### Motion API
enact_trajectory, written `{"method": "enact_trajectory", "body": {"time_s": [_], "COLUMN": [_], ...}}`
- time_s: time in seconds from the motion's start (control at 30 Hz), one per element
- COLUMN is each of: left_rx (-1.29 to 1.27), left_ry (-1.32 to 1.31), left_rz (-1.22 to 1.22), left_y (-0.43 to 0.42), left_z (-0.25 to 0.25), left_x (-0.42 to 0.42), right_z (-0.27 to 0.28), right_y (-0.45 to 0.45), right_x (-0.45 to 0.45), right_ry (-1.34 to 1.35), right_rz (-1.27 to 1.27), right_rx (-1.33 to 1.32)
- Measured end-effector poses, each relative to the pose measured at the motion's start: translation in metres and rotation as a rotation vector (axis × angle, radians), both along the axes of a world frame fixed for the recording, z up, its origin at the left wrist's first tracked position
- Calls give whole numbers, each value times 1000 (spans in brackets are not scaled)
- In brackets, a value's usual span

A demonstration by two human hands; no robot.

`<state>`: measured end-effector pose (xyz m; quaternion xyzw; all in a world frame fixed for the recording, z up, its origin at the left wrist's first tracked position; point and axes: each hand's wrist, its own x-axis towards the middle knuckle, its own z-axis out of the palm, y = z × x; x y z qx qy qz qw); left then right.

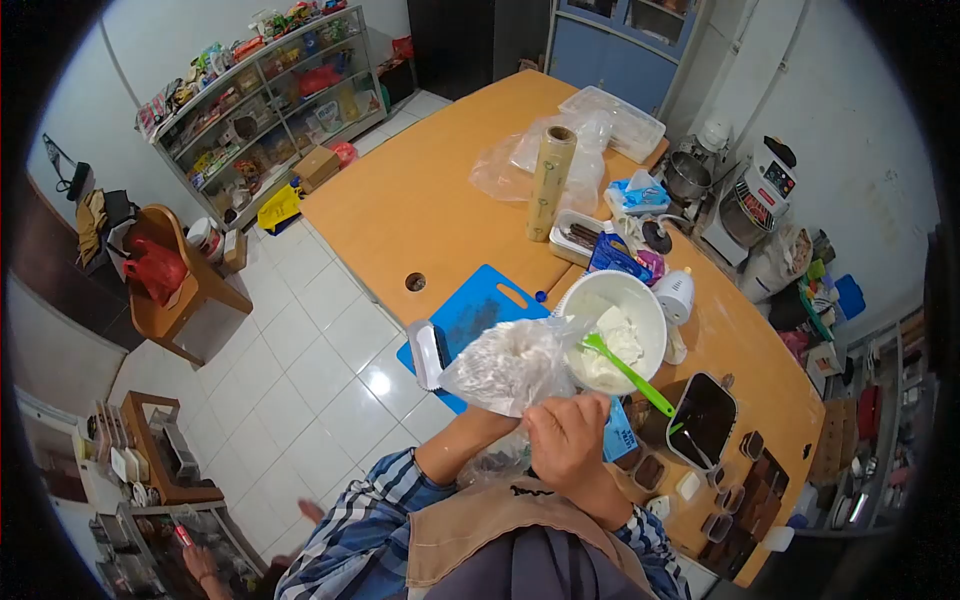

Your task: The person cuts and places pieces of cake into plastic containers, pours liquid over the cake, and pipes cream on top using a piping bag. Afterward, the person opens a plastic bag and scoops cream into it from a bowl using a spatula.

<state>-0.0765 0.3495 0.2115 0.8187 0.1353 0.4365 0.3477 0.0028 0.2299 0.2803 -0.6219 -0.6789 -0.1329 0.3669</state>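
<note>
A clear plastic bag of white powder (510, 365) is held up in front of me, over the near edge of the table. My left hand (487, 424) holds it from beneath, with the fingers hidden behind the bag. My right hand (567, 437) is closed on the bag's near right edge. Just beyond the bag stands a white mixing bowl (655, 310) with a pale creamy mass (618, 338) inside. A green spatula (640, 378) leans in the bowl, its handle pointing toward me over the rim. Left of the bag lies a blue cutting board (485, 295).
A roll of plastic wrap (551, 185) stands upright on the wooden table (400, 215). A white hand mixer (675, 295) is right of the bowl, and a dark-filled container (703, 420) sits nearer. Another person's hand (203, 565) shows at lower left. A chair (190, 290) stands left.
</note>
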Motion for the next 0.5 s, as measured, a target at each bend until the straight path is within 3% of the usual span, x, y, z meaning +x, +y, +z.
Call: {"method": "enact_trajectory", "body": {"time_s": [0.07,0.17,0.23,0.4,0.5], "left_rx": [-209,-317,-606,-747,-960], "left_ry": [9,-58,-189,-185,-340], "left_rz": [-9,-59,-135,-160,-210], "left_y": [1,5,3,7,14], "left_z": [-5,-9,-13,-19,-33], "left_x": [-2,-8,-11,-16,-18], "right_z": [0,-1,-2,-6,-7], "right_y": [-5,-7,-8,-11,-15], "right_x": [-4,-4,-3,-2,-1], "right_ry": [-2,10,22,25,5], "right_rz": [26,38,34,33,89], "right_rx": [-24,-32,-36,-32,-64]}}
